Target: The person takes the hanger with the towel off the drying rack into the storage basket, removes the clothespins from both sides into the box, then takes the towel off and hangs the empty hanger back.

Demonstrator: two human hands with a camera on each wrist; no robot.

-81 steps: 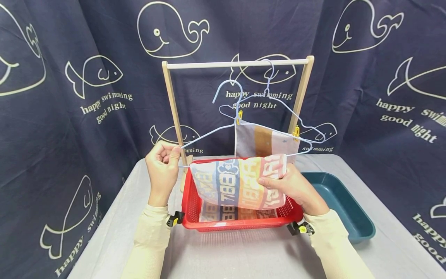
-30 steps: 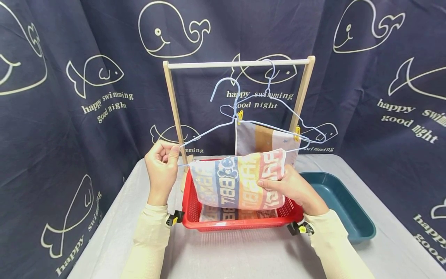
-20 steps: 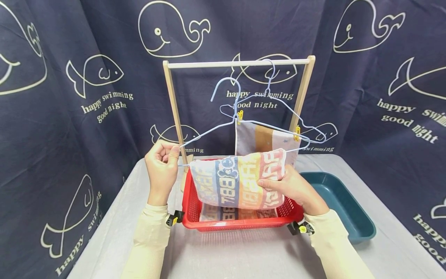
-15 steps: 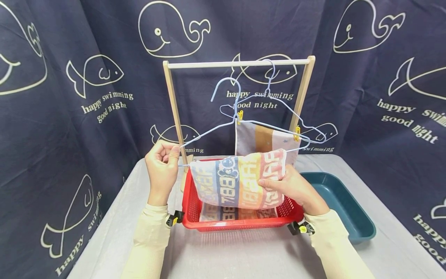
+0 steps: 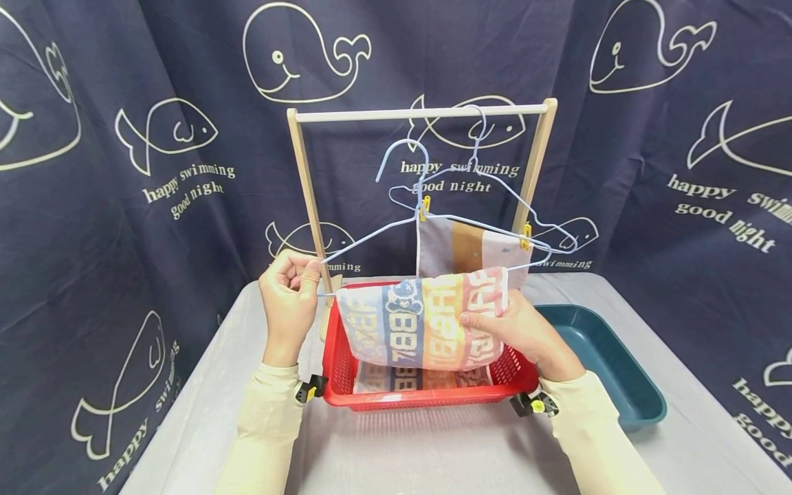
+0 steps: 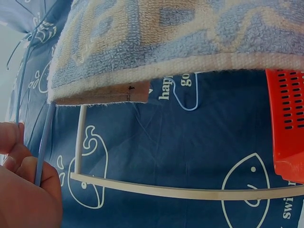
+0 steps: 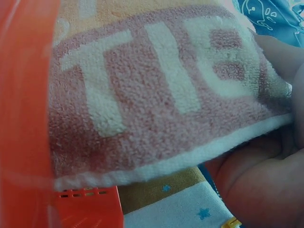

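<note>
My left hand (image 5: 288, 292) pinches the left end of a light blue hanger (image 5: 383, 228), whose hook points up, off the rail. Over the hanger's lower bar is draped a striped towel (image 5: 405, 330) in blue, yellow and pink with pale letters. My right hand (image 5: 516, 330) grips the towel near its right edge, thumb in front and fingers behind it. In the left wrist view the hanger wire (image 6: 45, 137) runs between the left fingers. The right wrist view has the towel's pink stripe (image 7: 137, 104) and white hem close up.
Below the towel stands a red basket (image 5: 433, 397) with more striped cloth in it. Behind, a rack (image 5: 383, 115) bears another hanger (image 5: 479, 137) with a cloth (image 5: 467, 244) held by yellow clothespins (image 5: 526, 235). A teal tray (image 5: 646, 395) lies at the right.
Since the earliest frame, the right end of the hanger and the towel's upper right corner have risen slightly. Both hands keep their hold, almost still over the last second.
</note>
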